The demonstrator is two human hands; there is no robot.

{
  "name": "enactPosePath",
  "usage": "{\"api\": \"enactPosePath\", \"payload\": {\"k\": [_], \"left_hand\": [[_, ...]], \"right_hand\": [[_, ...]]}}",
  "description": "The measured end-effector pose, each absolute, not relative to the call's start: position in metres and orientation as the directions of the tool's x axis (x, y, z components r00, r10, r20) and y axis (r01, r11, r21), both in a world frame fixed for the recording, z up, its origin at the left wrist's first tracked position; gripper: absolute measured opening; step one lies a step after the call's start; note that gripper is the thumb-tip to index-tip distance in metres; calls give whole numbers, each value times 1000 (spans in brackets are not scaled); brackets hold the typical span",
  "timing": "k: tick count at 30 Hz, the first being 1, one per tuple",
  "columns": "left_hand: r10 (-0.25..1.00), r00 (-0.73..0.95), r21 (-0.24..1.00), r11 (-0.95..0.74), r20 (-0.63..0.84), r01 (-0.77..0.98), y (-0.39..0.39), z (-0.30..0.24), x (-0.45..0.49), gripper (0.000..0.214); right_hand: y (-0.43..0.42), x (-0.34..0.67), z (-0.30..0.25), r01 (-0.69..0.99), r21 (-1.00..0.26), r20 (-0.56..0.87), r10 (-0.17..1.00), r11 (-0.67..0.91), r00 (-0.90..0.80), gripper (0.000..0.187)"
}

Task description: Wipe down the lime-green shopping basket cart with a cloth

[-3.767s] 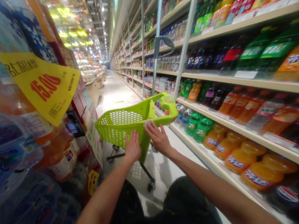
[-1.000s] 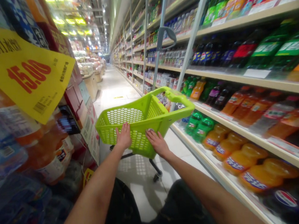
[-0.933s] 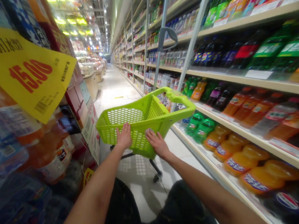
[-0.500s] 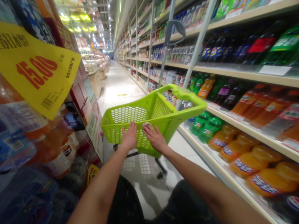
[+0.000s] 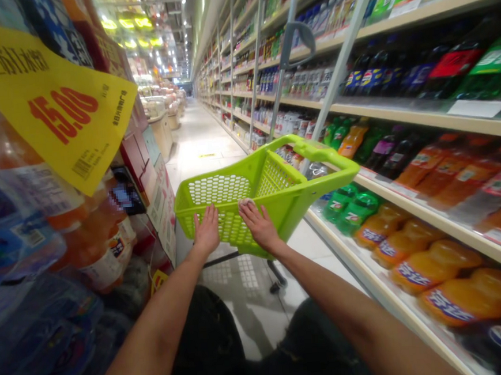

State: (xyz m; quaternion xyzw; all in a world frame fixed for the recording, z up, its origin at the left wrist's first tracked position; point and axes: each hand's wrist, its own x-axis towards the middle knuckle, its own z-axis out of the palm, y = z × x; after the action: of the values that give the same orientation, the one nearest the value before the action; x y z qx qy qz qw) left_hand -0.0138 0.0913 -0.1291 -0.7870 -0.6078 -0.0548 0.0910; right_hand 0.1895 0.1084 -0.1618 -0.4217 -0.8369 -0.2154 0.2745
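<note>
- Nearest, the person's dark-clad knees (image 5: pixel 205 335) are bent apart, with plastic-wrapped packs (image 5: pixel 37 337) at the near left and a dark Pepsi bottle (image 5: pixel 500 338) at the near right.
- A yellow price sign (image 5: pixel 62 104) reading 15.00 hangs at the left, in front of orange drink bottles.
- The left hand (image 5: pixel 207 230) is open, its fingers flat on the cart's near side.
- The right hand (image 5: pixel 259 226) is open too, its extended fingers pressing a small pale cloth (image 5: pixel 245 203) against the cart just below the rim.
- The green cart (image 5: pixel 295 207) stands sideways beyond the knees, handle end right.
- Just right of it, green bottles (image 5: pixel 349 205) fill the low shelf.
- Farther on, a bright floor (image 5: pixel 202 125) runs between wooden stands (image 5: pixel 160 134) and tall shelves.
</note>
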Motion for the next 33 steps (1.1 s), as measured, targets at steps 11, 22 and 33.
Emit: {"api": "enactPosePath", "payload": {"k": [11, 22, 33], "left_hand": [[936, 295, -82, -285, 194, 955, 92, -126, -22, 71], [949, 178, -73, -164, 259, 984, 91, -142, -51, 69], [934, 203, -78, -188, 295, 979, 88, -151, -76, 65]], "right_hand": [[87, 172, -186, 752, 147, 518, 597, 643, -612, 47], [109, 145, -183, 759, 103, 501, 626, 643, -598, 46], [109, 107, -163, 715, 119, 617, 513, 689, -597, 46]]}}
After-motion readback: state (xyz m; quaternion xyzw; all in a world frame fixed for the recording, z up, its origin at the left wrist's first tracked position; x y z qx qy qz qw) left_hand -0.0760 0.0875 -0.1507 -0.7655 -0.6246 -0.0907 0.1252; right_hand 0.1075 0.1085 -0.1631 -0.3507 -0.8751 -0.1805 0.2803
